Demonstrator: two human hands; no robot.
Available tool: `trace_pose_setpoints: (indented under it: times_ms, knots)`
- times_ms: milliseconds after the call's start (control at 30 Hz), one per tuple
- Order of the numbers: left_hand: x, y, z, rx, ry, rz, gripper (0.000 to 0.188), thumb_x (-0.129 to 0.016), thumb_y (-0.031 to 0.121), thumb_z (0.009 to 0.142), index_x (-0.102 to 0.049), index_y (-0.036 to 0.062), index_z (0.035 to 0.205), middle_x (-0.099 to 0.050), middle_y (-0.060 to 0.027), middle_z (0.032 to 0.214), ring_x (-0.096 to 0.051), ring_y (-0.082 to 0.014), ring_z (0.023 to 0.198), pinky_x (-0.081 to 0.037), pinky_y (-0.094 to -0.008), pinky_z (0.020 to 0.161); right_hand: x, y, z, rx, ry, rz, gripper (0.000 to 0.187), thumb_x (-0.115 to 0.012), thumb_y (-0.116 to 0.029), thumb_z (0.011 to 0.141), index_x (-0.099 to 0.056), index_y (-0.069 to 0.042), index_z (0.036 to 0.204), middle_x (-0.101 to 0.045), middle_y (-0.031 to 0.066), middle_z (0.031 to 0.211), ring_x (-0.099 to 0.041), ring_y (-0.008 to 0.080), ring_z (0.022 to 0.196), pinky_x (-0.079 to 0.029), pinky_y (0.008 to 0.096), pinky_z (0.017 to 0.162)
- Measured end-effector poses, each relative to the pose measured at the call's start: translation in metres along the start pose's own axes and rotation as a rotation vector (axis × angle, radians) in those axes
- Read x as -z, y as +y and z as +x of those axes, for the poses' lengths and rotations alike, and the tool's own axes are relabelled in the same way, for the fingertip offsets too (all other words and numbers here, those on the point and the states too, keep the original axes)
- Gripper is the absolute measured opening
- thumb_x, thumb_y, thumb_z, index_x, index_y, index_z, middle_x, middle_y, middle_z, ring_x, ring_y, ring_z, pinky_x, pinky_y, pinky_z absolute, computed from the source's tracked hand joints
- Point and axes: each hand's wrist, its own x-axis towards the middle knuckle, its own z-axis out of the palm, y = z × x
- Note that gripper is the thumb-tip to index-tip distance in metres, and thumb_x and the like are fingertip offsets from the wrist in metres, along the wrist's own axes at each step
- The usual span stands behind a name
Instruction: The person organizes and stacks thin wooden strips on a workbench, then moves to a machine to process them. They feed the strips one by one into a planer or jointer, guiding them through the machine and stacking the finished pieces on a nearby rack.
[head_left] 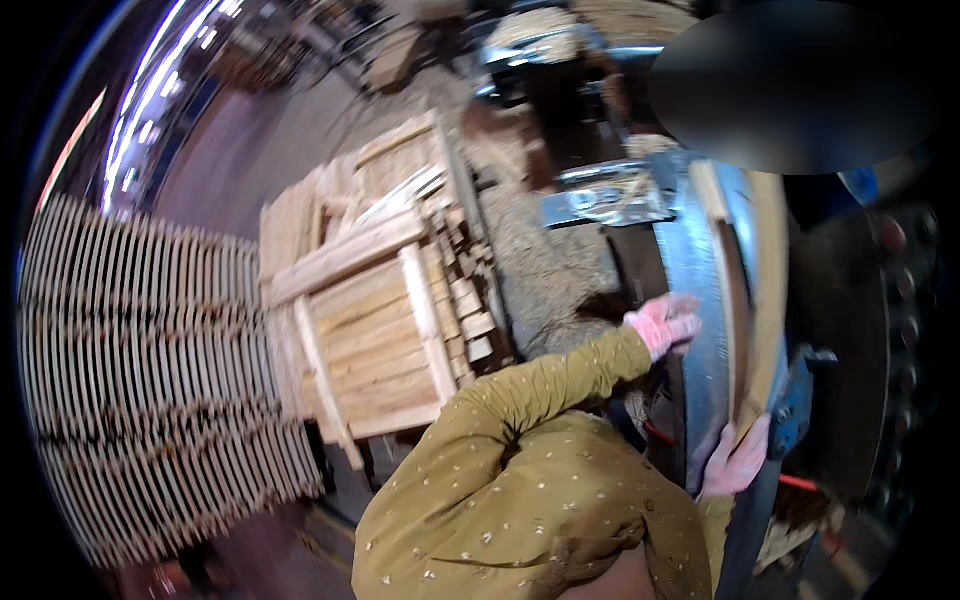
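Observation:
Both my hands wear pink-and-white gloves. My left hand [664,325] rests at the left edge of a shiny metal machine table [692,290], its fingers stretched over the surface with nothing in them. At the table's near end, my right hand [737,458] is closed on the near end of a long wooden board [768,290]. That board runs away from me along the right side of the table. Beside it, on its left, lies a narrower strip of wood [712,190] with a brown lower part.
A pallet-like stack of pale boards [365,335] stands to my left, short wood blocks [470,310] along its side. Beyond it rise layered rows of slats [150,380]. Sawdust [560,270] covers the floor by the machine. A blue machine part [793,405] sits beside my right hand.

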Motion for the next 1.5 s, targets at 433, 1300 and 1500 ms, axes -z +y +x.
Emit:
trace_pose_setpoints:
  times_ms: [433, 1300, 1500]
  knots:
    - [0.514, 0.169, -0.195, -0.016, 1.771, 0.314, 0.053, -0.067, 0.033, 0.087, -0.053, 0.0031, 0.129, -0.063, -0.0119, 0.108, -0.062, -0.0206, 0.088, -0.051, -0.0339, 0.077, -0.105, -0.083, 0.166, 0.053, -0.026, 0.172, 0.061, -0.062, -0.029, 0.089, -0.042, -0.002, 0.140, -0.050, 0.0224, 0.134, -0.049, 0.0369, 0.123, -0.037, 0.0410, 0.106]
    - [0.096, 0.262, -0.048, -0.900, 0.954, 0.530, 0.053, -0.059, 0.033, 0.091, -0.046, -0.0039, 0.127, -0.057, -0.0159, 0.114, -0.060, -0.0245, 0.099, -0.052, -0.0339, 0.086, -0.125, -0.043, 0.175, 0.236, 0.287, 0.546, 0.050, -0.063, -0.019, 0.085, -0.052, -0.006, 0.132, -0.050, 0.0141, 0.136, -0.052, 0.0316, 0.121, -0.043, 0.0400, 0.102]
    - [-0.067, 0.152, 0.033, -0.826, 0.517, 0.606, 0.051, -0.059, 0.026, 0.091, -0.039, -0.0056, 0.127, -0.055, -0.0164, 0.106, -0.059, -0.0246, 0.097, -0.057, -0.0321, 0.082, -0.061, -0.095, 0.177, 0.419, 0.362, 0.498, 0.072, -0.059, -0.054, 0.085, -0.046, -0.005, 0.136, -0.049, 0.0153, 0.136, -0.049, 0.0252, 0.124, -0.041, 0.0394, 0.104]
